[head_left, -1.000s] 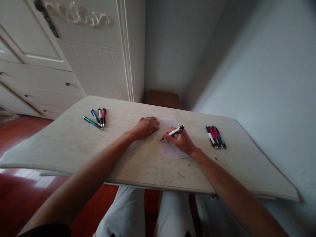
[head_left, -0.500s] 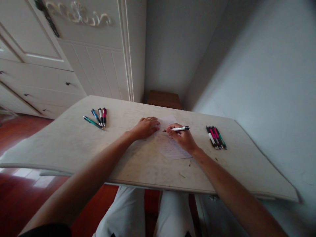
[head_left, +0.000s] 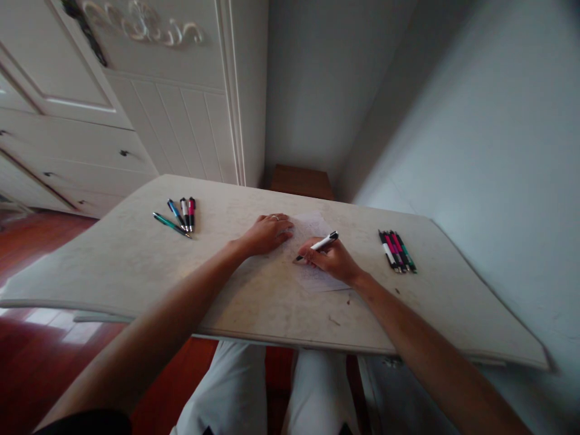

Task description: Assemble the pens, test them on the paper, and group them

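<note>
In the head view a sheet of paper (head_left: 317, 282) with faint handwriting lies on the pale table (head_left: 267, 302). My left hand (head_left: 267, 234), a ring on one finger, rests flat on the paper's left edge with its fingers stretched out. A white pen with black ends (head_left: 325, 241) is pinched between the fingers of my right hand (head_left: 334, 261). Its tip points down and left at the left side of the sheet; whether it touches the paper I cannot tell. Part of the sheet is hidden under my right hand.
Several pens (head_left: 183, 217) in blue, white, pink and green lie on the left of the table. Another row of pens (head_left: 397, 251) lies at the right. A white cabinet (head_left: 190, 127) stands behind on the left, and a wall (head_left: 498, 181) borders the right.
My right hand has tilted the pen more steeply, and its tip has moved down and slightly left over the paper. The left hand has stayed in place.
</note>
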Available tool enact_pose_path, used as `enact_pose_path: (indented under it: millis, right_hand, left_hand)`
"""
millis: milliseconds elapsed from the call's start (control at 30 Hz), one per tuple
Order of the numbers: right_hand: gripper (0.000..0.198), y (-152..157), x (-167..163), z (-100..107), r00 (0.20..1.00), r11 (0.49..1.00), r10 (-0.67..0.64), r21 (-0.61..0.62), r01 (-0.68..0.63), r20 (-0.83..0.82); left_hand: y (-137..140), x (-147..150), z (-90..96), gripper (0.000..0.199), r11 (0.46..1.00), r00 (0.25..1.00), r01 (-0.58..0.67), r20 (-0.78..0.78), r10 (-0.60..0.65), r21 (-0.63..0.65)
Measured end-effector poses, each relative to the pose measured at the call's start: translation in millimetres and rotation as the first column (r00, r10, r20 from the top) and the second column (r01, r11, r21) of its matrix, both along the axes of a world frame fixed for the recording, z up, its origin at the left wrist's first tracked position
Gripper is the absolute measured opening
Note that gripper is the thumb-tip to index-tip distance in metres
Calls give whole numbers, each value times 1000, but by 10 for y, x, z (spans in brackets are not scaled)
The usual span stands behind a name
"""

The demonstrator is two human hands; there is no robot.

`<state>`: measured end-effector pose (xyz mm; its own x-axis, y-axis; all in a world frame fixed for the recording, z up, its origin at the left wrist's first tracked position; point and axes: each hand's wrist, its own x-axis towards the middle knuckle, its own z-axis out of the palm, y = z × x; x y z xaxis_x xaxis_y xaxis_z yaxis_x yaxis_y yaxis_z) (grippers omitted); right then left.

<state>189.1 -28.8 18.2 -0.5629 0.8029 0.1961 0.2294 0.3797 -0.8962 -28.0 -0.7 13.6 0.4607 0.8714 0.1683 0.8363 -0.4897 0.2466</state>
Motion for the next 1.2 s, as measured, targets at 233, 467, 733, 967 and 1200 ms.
enact_pose_path:
  millis: [233, 467, 733, 967, 1200]
  right_hand:
    - [38, -30, -5, 36, 999, 997, 29, 65, -30, 31]
    - [36, -8, 9, 31, 999, 991, -13, 136, 6, 50]
    - [42, -25, 15, 60, 1000, 998, 19, 59, -19, 6]
    - [38, 5, 26, 13, 999, 999, -11, 33, 13, -35]
    - [38, -20, 12, 14, 1000, 999, -5, 54, 5, 5]
  left_hand:
    - [0, -1, 10, 38, 1000, 1000, 12, -6, -12, 2]
    - [0, 0, 0, 39, 1000, 1000, 7, 0, -7, 8]
    - [23, -9, -33, 38, 1000, 1000, 4, -12, -4, 16]
    - [16, -6, -29, 39, 1000, 1000, 7, -8, -7, 0]
    - [9, -1, -18, 38, 1000, 1000, -4, -10, 4, 0]
